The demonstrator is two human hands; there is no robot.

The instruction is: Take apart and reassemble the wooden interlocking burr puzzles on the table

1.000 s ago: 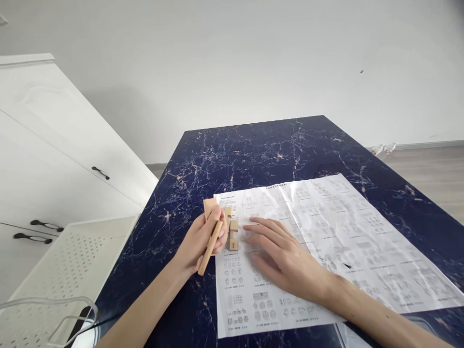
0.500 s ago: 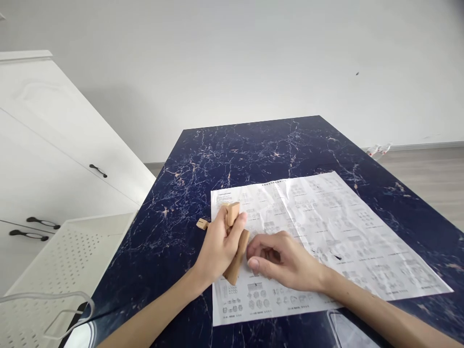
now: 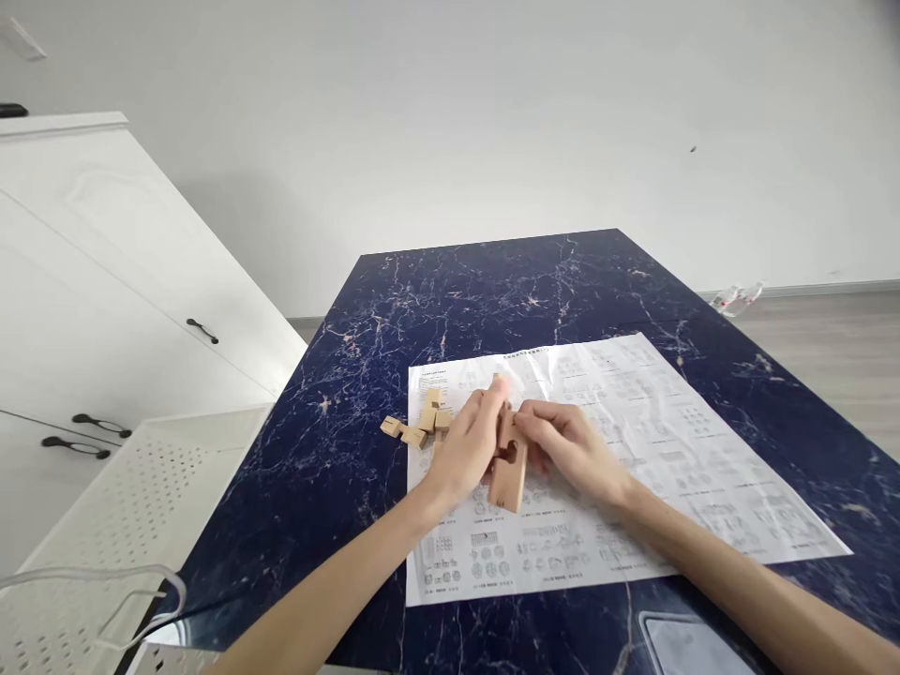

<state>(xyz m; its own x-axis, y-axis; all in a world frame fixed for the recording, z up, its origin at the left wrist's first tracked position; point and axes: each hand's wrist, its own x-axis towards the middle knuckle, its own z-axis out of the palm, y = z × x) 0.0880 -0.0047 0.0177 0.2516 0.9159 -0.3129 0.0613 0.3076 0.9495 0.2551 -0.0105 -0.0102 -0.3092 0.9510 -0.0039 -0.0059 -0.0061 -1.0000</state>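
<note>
A notched wooden puzzle piece (image 3: pixel 509 469) is held upright-tilted over the printed sheet (image 3: pixel 633 441). My left hand (image 3: pixel 470 448) grips it from the left side. My right hand (image 3: pixel 568 445) pinches it from the right, fingers curled on its upper part. Several small wooden blocks (image 3: pixel 422 427) lie loose at the sheet's left edge, just left of my left hand, partly on the dark blue marble table (image 3: pixel 492 291).
A white cabinet with black handles (image 3: pixel 105 309) stands to the left. A white perforated tray (image 3: pixel 119 525) sits at the table's near-left corner. A flat glossy rectangle (image 3: pixel 693 647) lies at the near edge. Wooden floor shows on the right.
My left hand carried the long wooden piece rightward onto the sheet, leaving small blocks behind at the sheet's edge. My right hand rose from flat on the paper and closed on the piece.
</note>
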